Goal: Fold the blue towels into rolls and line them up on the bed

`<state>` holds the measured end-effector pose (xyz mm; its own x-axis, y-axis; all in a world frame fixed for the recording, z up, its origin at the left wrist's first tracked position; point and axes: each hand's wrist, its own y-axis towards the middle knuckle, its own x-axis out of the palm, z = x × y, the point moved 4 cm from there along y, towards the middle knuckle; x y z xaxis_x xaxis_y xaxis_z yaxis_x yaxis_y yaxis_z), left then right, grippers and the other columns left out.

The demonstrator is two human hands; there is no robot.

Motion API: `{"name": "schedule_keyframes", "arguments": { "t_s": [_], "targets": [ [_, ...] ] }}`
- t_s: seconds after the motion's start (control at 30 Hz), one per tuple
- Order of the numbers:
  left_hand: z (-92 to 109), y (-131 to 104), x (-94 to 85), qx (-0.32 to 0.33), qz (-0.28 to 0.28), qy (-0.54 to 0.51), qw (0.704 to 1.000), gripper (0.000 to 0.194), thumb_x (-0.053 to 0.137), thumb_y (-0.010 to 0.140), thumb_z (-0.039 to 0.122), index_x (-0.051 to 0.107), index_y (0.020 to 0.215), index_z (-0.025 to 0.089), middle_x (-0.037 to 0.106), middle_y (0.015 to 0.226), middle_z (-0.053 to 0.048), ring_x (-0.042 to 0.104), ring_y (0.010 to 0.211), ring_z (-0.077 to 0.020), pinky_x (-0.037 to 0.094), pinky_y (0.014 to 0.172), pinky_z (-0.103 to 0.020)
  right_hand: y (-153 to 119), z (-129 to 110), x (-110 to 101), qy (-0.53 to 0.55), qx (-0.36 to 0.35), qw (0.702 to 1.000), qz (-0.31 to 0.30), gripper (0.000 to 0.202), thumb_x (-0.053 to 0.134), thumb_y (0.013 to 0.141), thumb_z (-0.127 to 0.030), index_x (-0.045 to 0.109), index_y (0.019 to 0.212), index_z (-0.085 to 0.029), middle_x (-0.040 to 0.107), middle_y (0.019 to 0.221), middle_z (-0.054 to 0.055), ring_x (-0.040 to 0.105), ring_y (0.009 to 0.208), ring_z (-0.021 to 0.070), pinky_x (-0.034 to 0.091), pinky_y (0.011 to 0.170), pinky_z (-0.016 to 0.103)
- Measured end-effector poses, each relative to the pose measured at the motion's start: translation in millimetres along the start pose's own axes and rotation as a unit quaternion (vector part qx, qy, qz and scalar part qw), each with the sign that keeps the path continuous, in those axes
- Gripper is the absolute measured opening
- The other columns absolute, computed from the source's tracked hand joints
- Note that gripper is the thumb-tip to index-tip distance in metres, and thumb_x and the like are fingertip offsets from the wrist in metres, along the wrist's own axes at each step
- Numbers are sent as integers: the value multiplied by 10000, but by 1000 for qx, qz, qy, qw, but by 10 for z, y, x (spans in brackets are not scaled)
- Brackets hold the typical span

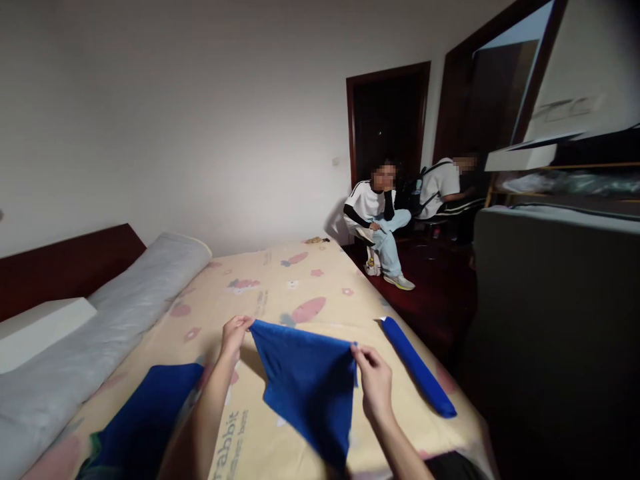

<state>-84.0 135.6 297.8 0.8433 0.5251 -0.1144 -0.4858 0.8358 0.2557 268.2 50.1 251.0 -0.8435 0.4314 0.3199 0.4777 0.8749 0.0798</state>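
A blue cloth is stretched between my two hands above the bed, its lower part hanging down toward me. My left hand pinches its upper left corner. At the upper right corner, my right hand grips the edge between thumb and fingers. Another blue cloth lies spread on the bed, left of my left forearm, which partly covers it. Right of my right hand rests a long, narrow blue bundle with a small white tip at its far end.
The bed's printed yellow sheet lies under everything. A long grey bolster and a white box are at the left. One person sits beyond the bed, another further right. A dark grey panel stands at the right.
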Motion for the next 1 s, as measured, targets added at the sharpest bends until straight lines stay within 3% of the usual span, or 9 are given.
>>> {"name": "schedule_keyframes", "arguments": {
  "t_s": [0.17, 0.3, 0.4, 0.57, 0.67, 0.83, 1.0],
  "targets": [
    [625, -381, -348, 18, 15, -33, 999, 520, 845, 404, 516, 556, 704, 205, 584, 548, 53, 482, 509, -93, 347, 508, -224, 198, -677, 109, 2, -34, 997, -66, 421, 770, 540, -582, 667, 608, -179, 638, 645, 27, 533, 664, 183, 404, 636, 304],
    [1014, -592, -501, 36, 18, -62, 997, 508, 857, 408, 505, 559, 672, 190, 511, 497, 86, 403, 469, -54, 286, 477, -200, 259, -931, 126, -6, -39, 994, -98, 427, 783, 519, -582, 661, 582, -178, 650, 637, 39, 548, 652, 182, 385, 609, 294],
    [1199, -691, -576, 41, 15, -84, 996, 514, 864, 403, 498, 558, 669, 183, 475, 468, 101, 346, 433, -34, 230, 449, -192, 293, -1080, 162, -16, -50, 991, -121, 446, 781, 511, -601, 655, 570, -177, 641, 618, 42, 542, 618, 174, 359, 573, 283],
    [1295, -801, -689, 20, -6, -103, 994, 500, 862, 429, 479, 573, 703, 176, 457, 429, 102, 363, 398, -40, 215, 420, -187, 318, -1283, 229, -16, -86, 986, -141, 491, 793, 480, -639, 631, 578, -186, 626, 614, 31, 525, 615, 163, 383, 586, 288],
    [1309, -843, -754, -3, -38, -107, 994, 482, 860, 449, 446, 604, 748, 168, 538, 484, 61, 465, 430, -72, 297, 426, -194, 364, -1345, 240, -17, -97, 985, -144, 522, 817, 438, -642, 603, 595, -192, 592, 567, 3, 498, 575, 147, 394, 588, 294],
    [1360, -862, -844, -28, -82, -106, 991, 428, 860, 467, 351, 666, 790, 146, 633, 606, -5, 566, 522, -111, 417, 484, -228, 496, -1387, 242, -45, -104, 980, -161, 585, 847, 434, -591, 633, 805, -193, 552, 512, -47, 453, 507, 126, 351, 524, 274],
    [1427, -892, -867, -3, -105, -64, 992, 486, 880, 440, 334, 706, 855, 151, 683, 680, -25, 600, 595, -124, 462, 560, -245, 626, -1373, 315, -85, -89, 969, -215, 437, 809, 478, -563, 658, 637, -184, 645, 639, 27, 522, 605, 147, 381, 579, 288]
  ]
}}
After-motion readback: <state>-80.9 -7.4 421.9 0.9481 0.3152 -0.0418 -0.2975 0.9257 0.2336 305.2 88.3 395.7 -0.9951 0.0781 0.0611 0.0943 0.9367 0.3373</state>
